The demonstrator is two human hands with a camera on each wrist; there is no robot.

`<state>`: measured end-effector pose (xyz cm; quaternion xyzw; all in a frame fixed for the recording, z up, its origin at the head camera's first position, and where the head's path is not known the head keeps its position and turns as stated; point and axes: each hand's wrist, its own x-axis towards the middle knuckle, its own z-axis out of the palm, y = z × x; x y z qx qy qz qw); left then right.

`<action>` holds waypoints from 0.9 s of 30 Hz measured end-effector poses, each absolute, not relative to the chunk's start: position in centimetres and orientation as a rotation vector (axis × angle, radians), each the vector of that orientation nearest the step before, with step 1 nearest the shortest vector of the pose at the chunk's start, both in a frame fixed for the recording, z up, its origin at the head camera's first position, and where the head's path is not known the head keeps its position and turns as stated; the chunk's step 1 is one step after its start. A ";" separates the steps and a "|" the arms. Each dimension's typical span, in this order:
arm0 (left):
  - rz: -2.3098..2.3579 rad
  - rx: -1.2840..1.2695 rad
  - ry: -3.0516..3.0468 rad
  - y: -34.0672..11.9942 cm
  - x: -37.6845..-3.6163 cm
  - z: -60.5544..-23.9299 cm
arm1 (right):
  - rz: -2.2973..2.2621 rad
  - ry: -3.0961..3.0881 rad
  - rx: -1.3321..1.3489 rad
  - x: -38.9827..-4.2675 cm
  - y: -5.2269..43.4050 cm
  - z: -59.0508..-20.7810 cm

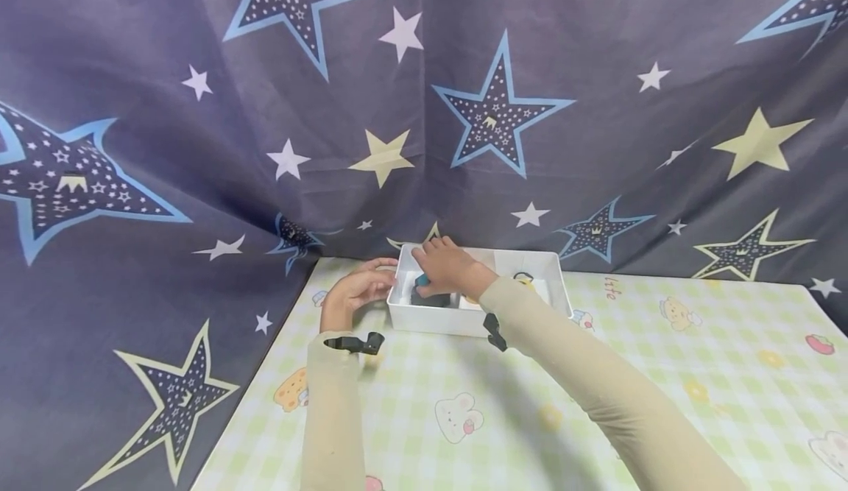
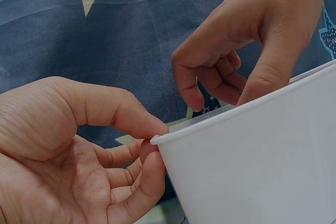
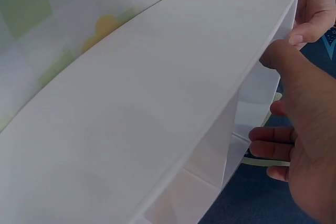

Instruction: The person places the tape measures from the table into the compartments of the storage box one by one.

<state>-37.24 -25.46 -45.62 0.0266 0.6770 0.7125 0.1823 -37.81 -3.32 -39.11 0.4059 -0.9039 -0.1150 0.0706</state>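
Observation:
A white box [image 1: 464,319] stands on the table near the star curtain. My left hand [image 1: 358,290] is at its left end; thumb and fingers pinch the corner of the rim [image 2: 156,139]. My right hand [image 1: 445,266] reaches over the box's left part with its fingers curled [image 2: 210,80] and its thumb dipping behind the rim. Under that hand lie a small teal thing [image 1: 421,280] and a dark thing [image 1: 430,299]. The box wall [image 3: 157,108] hides what the thumb touches. Something yellow and black [image 1: 523,278] sits in the right part.
The box rests on a green-checked tablecloth [image 1: 530,403] printed with cartoon animals. A dark blue curtain with stars [image 1: 424,108] hangs close behind and down the left side. The table's left edge [image 1: 265,373] runs diagonally past my left arm.

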 end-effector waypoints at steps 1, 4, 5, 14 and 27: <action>2.006 0.071 1.917 -25.5 -37.2 -45.6 | -0.342 -2.721 1.219 -37.8 -3.4 -39.1; 1.996 0.072 1.919 -25.8 -37.1 -45.7 | -0.333 -2.737 1.212 -37.6 -3.6 -39.1; 1.994 0.067 1.924 -25.9 -37.0 -45.8 | -0.336 -2.739 1.212 -37.6 -3.7 -39.1; 1.955 0.066 1.994 -26.6 -36.8 -45.7 | -0.381 -2.712 1.202 -37.6 -3.9 -38.3; 1.913 0.033 2.177 -27.7 -35.2 -45.7 | -0.254 -2.709 1.215 -36.6 -2.1 -37.6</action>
